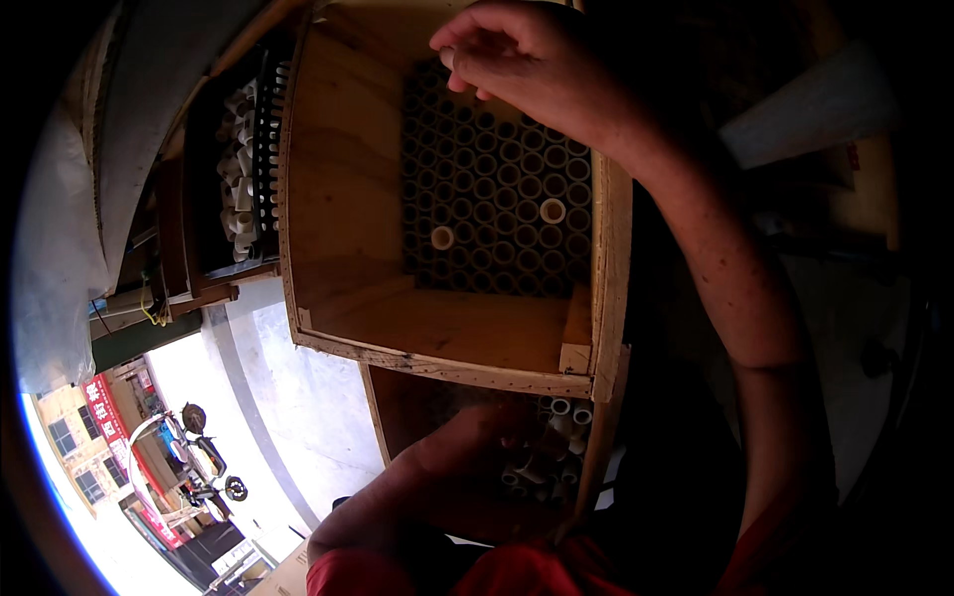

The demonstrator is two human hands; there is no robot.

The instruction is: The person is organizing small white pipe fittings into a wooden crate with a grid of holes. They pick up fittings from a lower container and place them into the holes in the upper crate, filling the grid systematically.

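Observation:
My right hand (pixel 496 56) hangs over the far end of a plywood box (pixel 346 186), its fingers loosely bent and nothing visible between them. Rows of round plastic pipe fittings (pixel 507 197) stand on end in this box, their open ends facing up. Two paler fittings stand out among them, one pale fitting (pixel 553 211) at the right and another pale fitting (pixel 442 238) nearer the left wall. My left hand (pixel 514 425) reaches into a lower box, over loose white pipe fittings (pixel 548 465). Deep shadow hides its fingers and whatever they hold.
A black plastic crate (pixel 264 156) with white fittings stands left of the plywood box. The box's wooden front rim (pixel 447 370) lies between my hands. A bright opening at lower left shows a parked motorcycle (pixel 205 454) outside. The right side is very dark.

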